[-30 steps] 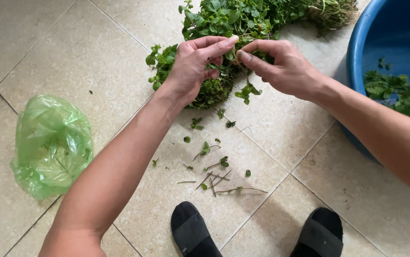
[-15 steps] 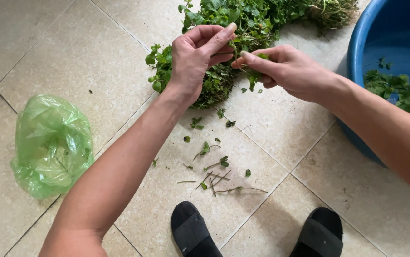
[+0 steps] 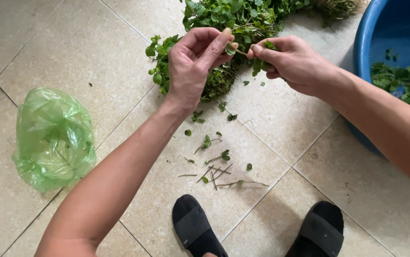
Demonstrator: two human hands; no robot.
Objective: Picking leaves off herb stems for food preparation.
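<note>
A crumpled green plastic bag point(image 3: 53, 138) lies left of the herb pile point(image 3: 233, 24); left hand point(image 3: 196, 64) and right hand point(image 3: 293, 62) pinch a leafy green sprig point(image 3: 261, 59) above it

Beige tiled floor point(image 3: 72, 43), daylit

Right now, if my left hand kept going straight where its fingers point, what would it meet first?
Probably the right hand: the left hand points at it across one small sprig. Depth is uncertain.

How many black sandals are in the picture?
2. One black sandal sits at the bottom edge, just left of middle, below the scattered stems. The other sandal is to its right at the bottom edge. Both are cut off by the frame.
</note>
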